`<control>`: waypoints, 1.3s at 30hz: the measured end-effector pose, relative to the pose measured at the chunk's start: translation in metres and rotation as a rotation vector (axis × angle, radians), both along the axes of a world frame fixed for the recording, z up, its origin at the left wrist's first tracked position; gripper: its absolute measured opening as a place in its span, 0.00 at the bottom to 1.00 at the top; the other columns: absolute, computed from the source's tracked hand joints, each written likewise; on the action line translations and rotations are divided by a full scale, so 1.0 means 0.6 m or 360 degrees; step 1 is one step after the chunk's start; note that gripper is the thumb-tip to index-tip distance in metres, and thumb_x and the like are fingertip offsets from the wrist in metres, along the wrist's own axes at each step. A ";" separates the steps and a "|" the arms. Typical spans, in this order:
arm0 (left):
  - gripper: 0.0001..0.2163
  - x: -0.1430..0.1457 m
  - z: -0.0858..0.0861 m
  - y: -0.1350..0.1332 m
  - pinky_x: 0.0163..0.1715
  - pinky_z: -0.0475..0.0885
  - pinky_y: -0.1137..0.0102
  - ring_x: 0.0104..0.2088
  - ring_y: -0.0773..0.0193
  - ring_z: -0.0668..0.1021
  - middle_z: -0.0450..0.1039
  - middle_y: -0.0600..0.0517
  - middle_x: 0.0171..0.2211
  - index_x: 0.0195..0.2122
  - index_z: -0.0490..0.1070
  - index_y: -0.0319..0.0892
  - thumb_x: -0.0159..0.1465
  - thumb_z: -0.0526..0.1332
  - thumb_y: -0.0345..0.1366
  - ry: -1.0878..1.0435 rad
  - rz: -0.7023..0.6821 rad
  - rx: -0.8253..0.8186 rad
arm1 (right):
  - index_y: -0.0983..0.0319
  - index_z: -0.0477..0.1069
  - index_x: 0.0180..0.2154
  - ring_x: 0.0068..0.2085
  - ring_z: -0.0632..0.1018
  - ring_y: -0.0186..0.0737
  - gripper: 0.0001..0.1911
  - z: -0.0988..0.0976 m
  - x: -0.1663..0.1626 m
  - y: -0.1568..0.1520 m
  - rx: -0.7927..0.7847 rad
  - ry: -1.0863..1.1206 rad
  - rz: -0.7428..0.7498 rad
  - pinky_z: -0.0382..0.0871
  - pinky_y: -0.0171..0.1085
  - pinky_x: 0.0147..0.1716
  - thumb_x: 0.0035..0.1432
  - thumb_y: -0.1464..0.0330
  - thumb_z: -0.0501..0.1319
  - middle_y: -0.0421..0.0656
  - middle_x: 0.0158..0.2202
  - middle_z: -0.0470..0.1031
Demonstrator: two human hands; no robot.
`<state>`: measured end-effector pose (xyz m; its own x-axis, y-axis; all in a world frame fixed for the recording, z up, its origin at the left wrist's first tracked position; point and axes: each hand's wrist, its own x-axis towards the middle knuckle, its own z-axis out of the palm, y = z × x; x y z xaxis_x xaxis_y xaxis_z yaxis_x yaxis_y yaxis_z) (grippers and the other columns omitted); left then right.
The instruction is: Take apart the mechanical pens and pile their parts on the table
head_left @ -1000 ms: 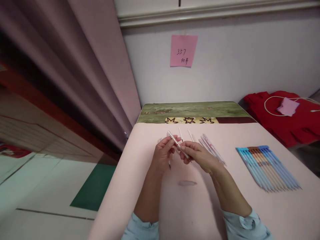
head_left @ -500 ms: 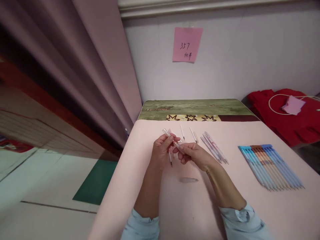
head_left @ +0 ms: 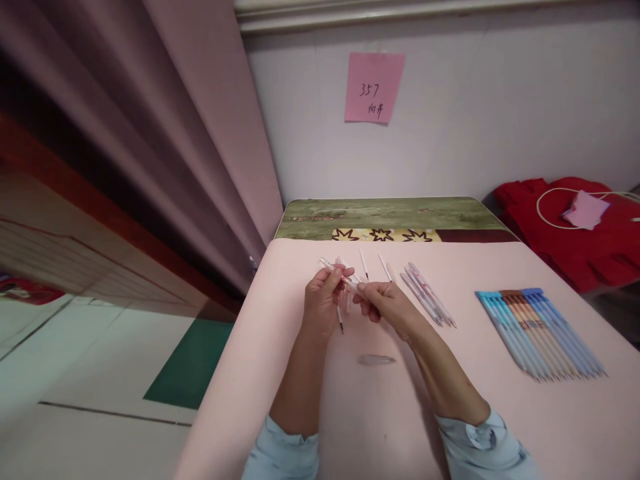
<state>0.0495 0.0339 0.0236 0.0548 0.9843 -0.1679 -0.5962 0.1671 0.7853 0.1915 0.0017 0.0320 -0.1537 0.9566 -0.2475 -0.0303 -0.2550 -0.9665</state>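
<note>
My left hand [head_left: 321, 297] is closed round a slim clear-and-white pen [head_left: 326, 264] whose far end sticks out past the fingers. At the pen's near end, my right hand [head_left: 387, 303] pinches it between thumb and fingers. Both hands are close together above the pink tabletop. Below my left hand lies a white pen refill [head_left: 341, 320] with a dark tip. Two more refills, a left one [head_left: 364, 264] and a right one [head_left: 385, 268], rest behind the hands. Nearer to me lies a short translucent pen part [head_left: 377, 360]. Some pieces under the hands are partly hidden.
Several pale patterned pens [head_left: 427, 293] lie bunched right of my hands. Farther right is a neat row of light blue, brown and blue pens [head_left: 540, 337]. A red cloth [head_left: 555, 247] stands beyond the table [head_left: 370, 427], and a purple curtain [head_left: 215, 113] hangs at the left.
My right hand has shifted slightly to the right along the pen, and the pen now lies straighter between both hands. The loose pieces stay in place.
</note>
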 end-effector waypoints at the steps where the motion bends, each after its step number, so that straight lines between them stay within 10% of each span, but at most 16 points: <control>1: 0.13 0.000 0.000 0.000 0.33 0.69 0.74 0.29 0.70 0.76 0.80 0.48 0.33 0.34 0.74 0.37 0.52 0.72 0.39 -0.0007 0.0013 -0.0010 | 0.63 0.68 0.28 0.20 0.66 0.28 0.25 0.002 0.001 0.000 0.0048 0.0035 -0.0049 0.59 0.31 0.21 0.46 0.48 0.68 0.35 0.19 0.67; 4: 0.14 0.001 0.000 0.001 0.33 0.69 0.73 0.30 0.69 0.76 0.80 0.48 0.34 0.35 0.74 0.38 0.51 0.72 0.39 -0.0030 0.0033 -0.0023 | 0.60 0.67 0.36 0.23 0.69 0.28 0.27 0.006 0.004 0.000 0.0068 0.0092 -0.0111 0.61 0.30 0.23 0.38 0.54 0.74 0.34 0.25 0.70; 9: 0.14 0.001 -0.003 0.002 0.32 0.69 0.72 0.28 0.69 0.76 0.80 0.47 0.35 0.36 0.75 0.37 0.52 0.72 0.39 -0.0005 -0.0049 0.0001 | 0.64 0.71 0.29 0.17 0.65 0.29 0.29 0.005 0.005 0.002 -0.0085 -0.0058 0.0034 0.53 0.31 0.17 0.55 0.43 0.56 0.39 0.19 0.69; 14: 0.14 0.000 -0.003 0.001 0.31 0.69 0.73 0.27 0.70 0.75 0.80 0.47 0.35 0.36 0.75 0.37 0.53 0.71 0.39 0.0005 -0.0030 0.0000 | 0.60 0.67 0.34 0.23 0.71 0.30 0.26 0.009 0.002 0.000 0.0022 0.0074 -0.0088 0.61 0.29 0.22 0.40 0.52 0.73 0.35 0.25 0.71; 19: 0.14 0.002 0.002 -0.002 0.33 0.70 0.72 0.28 0.69 0.76 0.80 0.47 0.35 0.36 0.75 0.37 0.52 0.72 0.39 -0.0014 -0.0051 -0.0002 | 0.63 0.71 0.31 0.16 0.64 0.28 0.27 0.007 0.002 0.000 -0.0098 -0.0017 0.0031 0.51 0.31 0.16 0.55 0.44 0.58 0.37 0.19 0.68; 25: 0.14 0.001 -0.001 0.001 0.32 0.69 0.73 0.27 0.70 0.76 0.80 0.46 0.36 0.36 0.75 0.37 0.52 0.71 0.39 0.0010 -0.0020 -0.0002 | 0.61 0.66 0.33 0.23 0.71 0.30 0.26 0.009 0.003 0.001 0.0001 0.0070 -0.0135 0.60 0.29 0.21 0.39 0.53 0.74 0.33 0.22 0.69; 31: 0.14 0.002 0.001 0.001 0.32 0.70 0.73 0.28 0.70 0.76 0.80 0.46 0.35 0.36 0.75 0.36 0.52 0.72 0.38 -0.0031 -0.0004 -0.0010 | 0.63 0.70 0.29 0.16 0.62 0.27 0.25 0.009 0.001 0.001 -0.0055 0.0023 -0.0009 0.51 0.30 0.15 0.55 0.46 0.59 0.35 0.17 0.65; 39: 0.14 0.003 0.000 0.004 0.30 0.71 0.73 0.28 0.69 0.77 0.80 0.46 0.35 0.36 0.74 0.37 0.51 0.72 0.37 -0.0088 0.0082 -0.0049 | 0.60 0.65 0.31 0.21 0.68 0.29 0.24 0.002 0.004 0.005 0.0106 0.0126 -0.0310 0.62 0.30 0.21 0.37 0.57 0.74 0.33 0.21 0.67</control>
